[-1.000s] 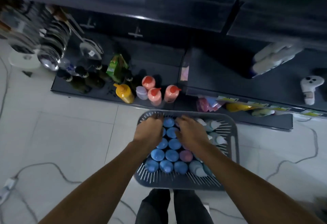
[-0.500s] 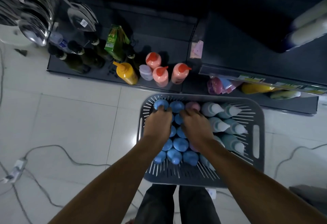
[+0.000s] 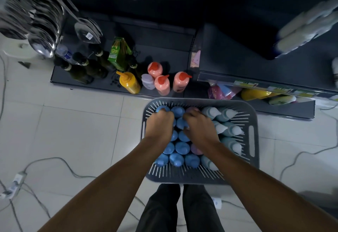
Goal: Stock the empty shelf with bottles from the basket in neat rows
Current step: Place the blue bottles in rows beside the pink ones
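A grey slatted basket (image 3: 253, 114) stands on the tiled floor in front of me, packed with upright blue bottles (image 3: 182, 147), a few pink ones and teal bottles with white caps (image 3: 227, 130). My left hand (image 3: 159, 125) curls over a blue bottle (image 3: 161, 108) at the basket's far left corner. My right hand (image 3: 200, 125) grips another blue bottle (image 3: 181, 122) near the far middle. The dark bottom shelf (image 3: 164, 48) lies just beyond the basket.
On the bottom shelf stand three orange bottles (image 3: 161, 83), a yellow squeeze bottle (image 3: 129, 82), a small white bottle, dark glass bottles (image 3: 82, 70) and a green carton (image 3: 118, 54). Metal ladles hang at upper left. Cables (image 3: 54, 160) and a power strip lie on the floor.
My head has tilted down and closer, so the basket fills more of the view. Both hands have stayed on bottles at the far end of the basket, fingers curling tighter.
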Tool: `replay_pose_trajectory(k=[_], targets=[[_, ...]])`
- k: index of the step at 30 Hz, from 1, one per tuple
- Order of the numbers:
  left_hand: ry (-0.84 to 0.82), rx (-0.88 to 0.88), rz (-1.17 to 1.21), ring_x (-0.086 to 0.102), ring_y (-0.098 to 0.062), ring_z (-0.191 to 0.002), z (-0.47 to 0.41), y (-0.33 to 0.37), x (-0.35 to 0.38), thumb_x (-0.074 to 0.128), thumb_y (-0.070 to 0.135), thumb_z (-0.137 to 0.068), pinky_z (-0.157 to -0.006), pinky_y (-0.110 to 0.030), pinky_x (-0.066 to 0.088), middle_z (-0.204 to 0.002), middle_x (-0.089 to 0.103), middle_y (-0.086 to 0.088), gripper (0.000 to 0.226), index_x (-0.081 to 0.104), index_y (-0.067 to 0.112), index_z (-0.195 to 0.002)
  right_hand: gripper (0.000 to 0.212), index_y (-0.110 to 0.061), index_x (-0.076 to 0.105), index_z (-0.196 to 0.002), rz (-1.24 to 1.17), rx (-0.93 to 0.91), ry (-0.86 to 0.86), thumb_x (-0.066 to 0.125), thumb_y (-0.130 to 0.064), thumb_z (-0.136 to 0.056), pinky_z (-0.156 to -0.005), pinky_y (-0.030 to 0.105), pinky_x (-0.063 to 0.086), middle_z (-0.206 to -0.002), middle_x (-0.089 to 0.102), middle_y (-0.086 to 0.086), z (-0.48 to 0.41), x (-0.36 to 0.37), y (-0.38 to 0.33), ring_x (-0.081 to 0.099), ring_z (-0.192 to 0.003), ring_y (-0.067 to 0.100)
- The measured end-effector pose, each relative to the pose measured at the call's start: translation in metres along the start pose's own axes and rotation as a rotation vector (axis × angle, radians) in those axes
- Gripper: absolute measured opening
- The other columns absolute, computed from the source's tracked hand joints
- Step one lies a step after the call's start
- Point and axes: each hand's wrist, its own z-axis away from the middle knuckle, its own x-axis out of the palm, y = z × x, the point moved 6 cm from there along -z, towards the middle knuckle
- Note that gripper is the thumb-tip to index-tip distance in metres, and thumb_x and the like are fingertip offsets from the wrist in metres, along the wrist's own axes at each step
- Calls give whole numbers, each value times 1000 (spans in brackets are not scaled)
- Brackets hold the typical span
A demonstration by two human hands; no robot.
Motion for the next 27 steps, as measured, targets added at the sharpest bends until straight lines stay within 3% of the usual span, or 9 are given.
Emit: replay_pose_trajectory(k=[3,5,8,14,18,22,27], targets=[[15,15,-47,67,-36,-101,9,10,-25,57,6,-93,-75,-41,51,-109,66,-13,12,65,7,-101,28,-12,68,-110,-21,1,51,67,-13,-82,-73,39,52,-111,66,8,10,-23,-2,64,-99,32],[29,23,-86,66,-35,-107,16,16,-44,55,6,-95,-81,-40,52,-115,67,-13,17,65,7,-108,20,-10,70,-97,-48,0,102,69,-13,-77,-67,40,52,-97,68,11,18,-42,-6,67,-86,36],[62,41,-125,65,-37,-110,30,24,-77,58,6,-94,-84,-42,52,-117,66,-17,18,65,6,-111,17,-17,70,-92,2,17,135,73,-25,-77,-66,35,49,-93,70,8,28,-71,-12,69,-83,34],[141,86,-131,64,-37,-108,68,40,-141,67,4,-88,-78,-40,53,-115,64,-17,25,67,8,-113,28,-19,69,-103,2,33,184,71,-23,-76,-66,31,38,-102,67,8,58,-134,-20,65,-92,34],[181,135,-125,66,-36,-102,92,52,-190,72,12,-84,-70,-36,48,-113,65,-14,30,71,15,-114,25,-20,69,-101,7,6,207,70,-24,-77,-67,31,40,-98,68,7,77,-188,-24,64,-92,31],[218,192,-106,65,-37,-99,115,69,-232,76,19,-80,-68,-37,48,-108,65,-14,31,72,15,-110,21,-16,71,-94,-12,5,251,69,-25,-75,-73,37,53,-92,69,5,99,-240,-25,65,-86,30],[285,276,-101,65,-30,-91,140,100,-284,80,25,-77,-66,-34,45,-105,68,-9,30,74,20,-106,23,-16,74,-93,51,-39,342,69,-24,-72,-68,34,50,-88,72,6,125,-303,-24,64,-83,31]])
